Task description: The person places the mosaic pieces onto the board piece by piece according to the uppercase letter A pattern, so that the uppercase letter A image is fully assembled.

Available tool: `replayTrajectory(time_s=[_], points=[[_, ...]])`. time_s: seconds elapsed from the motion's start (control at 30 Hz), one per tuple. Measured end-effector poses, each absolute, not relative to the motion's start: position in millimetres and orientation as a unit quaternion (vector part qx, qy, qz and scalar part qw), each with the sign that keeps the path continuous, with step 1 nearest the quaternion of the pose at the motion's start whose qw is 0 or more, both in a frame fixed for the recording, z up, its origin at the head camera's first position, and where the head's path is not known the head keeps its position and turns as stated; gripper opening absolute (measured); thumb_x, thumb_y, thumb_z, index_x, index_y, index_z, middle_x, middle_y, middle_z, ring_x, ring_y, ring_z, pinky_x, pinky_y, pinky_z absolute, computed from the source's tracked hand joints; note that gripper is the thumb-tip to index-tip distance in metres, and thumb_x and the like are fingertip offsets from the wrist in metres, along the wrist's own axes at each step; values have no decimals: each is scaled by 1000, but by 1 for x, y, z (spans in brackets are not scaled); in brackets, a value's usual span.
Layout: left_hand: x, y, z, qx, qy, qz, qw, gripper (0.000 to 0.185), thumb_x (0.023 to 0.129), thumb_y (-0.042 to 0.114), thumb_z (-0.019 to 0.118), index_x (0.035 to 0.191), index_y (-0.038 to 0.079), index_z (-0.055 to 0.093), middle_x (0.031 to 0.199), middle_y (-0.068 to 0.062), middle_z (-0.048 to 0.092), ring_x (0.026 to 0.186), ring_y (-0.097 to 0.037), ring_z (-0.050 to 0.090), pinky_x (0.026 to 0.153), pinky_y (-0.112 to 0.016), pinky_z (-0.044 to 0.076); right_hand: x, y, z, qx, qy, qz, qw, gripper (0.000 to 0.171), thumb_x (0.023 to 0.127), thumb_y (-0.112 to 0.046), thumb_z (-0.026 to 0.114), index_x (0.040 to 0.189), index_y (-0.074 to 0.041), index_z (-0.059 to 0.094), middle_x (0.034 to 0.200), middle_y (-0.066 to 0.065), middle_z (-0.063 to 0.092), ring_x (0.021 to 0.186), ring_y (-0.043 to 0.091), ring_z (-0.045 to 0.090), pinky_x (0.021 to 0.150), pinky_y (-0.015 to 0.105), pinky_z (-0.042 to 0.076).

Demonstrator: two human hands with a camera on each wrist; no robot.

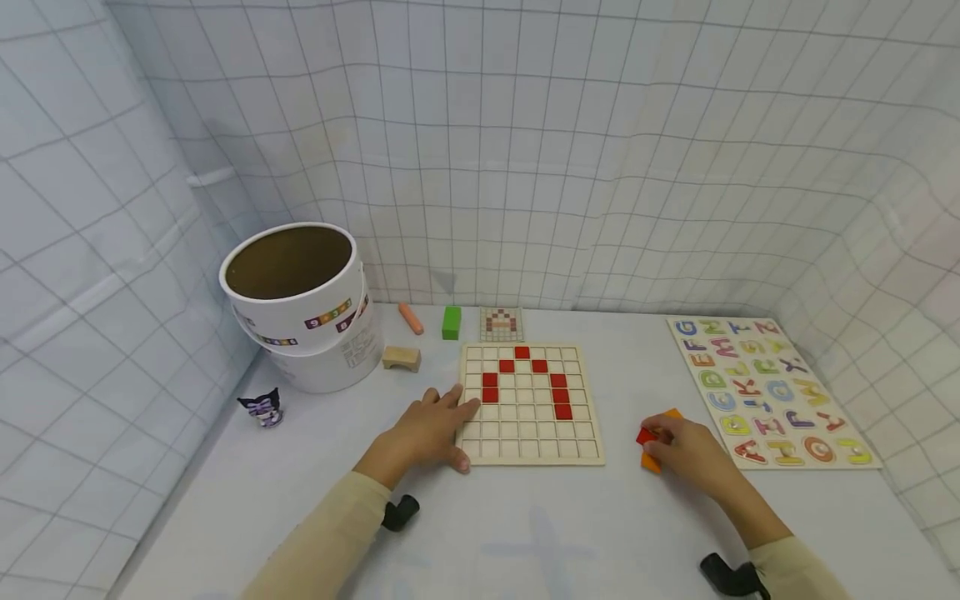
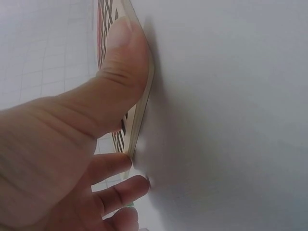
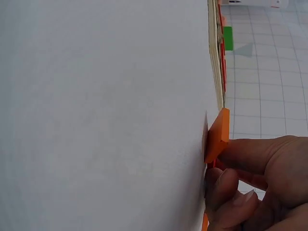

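Observation:
A wooden grid board (image 1: 517, 451) lies on the white table, with several red squares set in an arch on it. My left hand (image 1: 430, 429) rests at the board's left edge. Its thumb (image 2: 113, 89) lies on the near corner, and the other fingers spread along the side. To the right of the board, my right hand (image 1: 686, 450) pinches a small red tile (image 1: 645, 436) between thumb and fingers. An orange piece (image 1: 650, 463) shows right below that tile, its flat slab shape (image 3: 219, 137) close by the fingers in the right wrist view. The fingers partly hide the red tile.
A white bucket (image 1: 300, 342) stands at the back left, near a small figurine (image 1: 263, 408). Behind the board are a wooden arch block (image 1: 402, 358), an orange stick (image 1: 410, 318), a green block (image 1: 452, 322) and a pattern card (image 1: 501, 325). A letter board (image 1: 765, 392) lies right.

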State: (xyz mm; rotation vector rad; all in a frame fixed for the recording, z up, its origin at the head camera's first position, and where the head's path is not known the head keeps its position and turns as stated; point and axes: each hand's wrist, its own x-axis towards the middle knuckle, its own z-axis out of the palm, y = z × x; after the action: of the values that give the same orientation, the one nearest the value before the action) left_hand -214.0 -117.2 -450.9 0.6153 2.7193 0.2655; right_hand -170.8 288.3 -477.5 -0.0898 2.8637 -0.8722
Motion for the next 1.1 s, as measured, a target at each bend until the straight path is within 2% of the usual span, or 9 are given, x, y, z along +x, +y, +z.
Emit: replayTrajectory(time_s=[0.2, 0.33, 0.5, 0.7, 0.8, 0.93, 1.1], points=[[-216, -116, -452, 220, 956, 98, 170, 100, 70, 47, 88, 156, 23, 44, 166, -14, 29, 136, -37, 39, 108, -53, 40, -175, 288, -476, -16, 954, -290, 79, 24, 90, -12, 75, 112, -7, 67, 94, 6, 63, 84, 22, 55, 70, 33, 47], [-216, -114, -453, 219, 955, 103, 171, 100, 70, 47, 89, 156, 23, 45, 166, -14, 29, 137, -38, 39, 108, -54, 39, -174, 289, -475, -7, 948, -309, 72, 19, 91, -12, 73, 105, -8, 62, 89, 7, 59, 79, 21, 54, 65, 32, 45], [-215, -113, -451, 218, 956, 105, 167, 100, 69, 45, 90, 155, 22, 46, 166, -15, 30, 136, -38, 39, 108, -54, 40, -172, 295, -473, -4, 921, -381, 84, 22, 98, -19, 68, 115, -8, 58, 82, 6, 54, 65, 18, 51, 57, 28, 41], [-215, -113, -449, 218, 955, 106, 168, 100, 69, 45, 90, 155, 22, 46, 166, -15, 30, 135, -38, 39, 107, -54, 40, -184, 293, -468, 3, 825, -547, 141, 31, 101, -18, 62, 125, 1, 57, 84, 12, 58, 60, 17, 52, 53, 27, 45], [-214, -113, -449, 216, 957, 101, 167, 100, 69, 45, 90, 155, 21, 46, 165, -15, 31, 134, -38, 40, 106, -53, 41, -193, 276, -468, 25, 779, -608, 154, 40, 99, -21, 68, 130, 1, 55, 88, 9, 63, 63, 15, 58, 57, 24, 50], [-213, -115, -448, 216, 958, 93, 167, 99, 69, 46, 89, 155, 22, 46, 165, -15, 31, 132, -36, 42, 105, -52, 42, -207, 236, -467, 21, 730, -661, 173, 48, 96, -18, 73, 136, 1, 53, 89, 6, 66, 68, 14, 63, 65, 23, 56], [-214, -116, -448, 222, 956, 94, 168, 99, 70, 46, 89, 155, 21, 46, 165, -16, 31, 130, -36, 43, 105, -52, 41, -221, 176, -465, -19, 728, -658, 194, 44, 96, -6, 68, 136, 4, 52, 89, 11, 66, 65, 14, 63, 64, 24, 58]])
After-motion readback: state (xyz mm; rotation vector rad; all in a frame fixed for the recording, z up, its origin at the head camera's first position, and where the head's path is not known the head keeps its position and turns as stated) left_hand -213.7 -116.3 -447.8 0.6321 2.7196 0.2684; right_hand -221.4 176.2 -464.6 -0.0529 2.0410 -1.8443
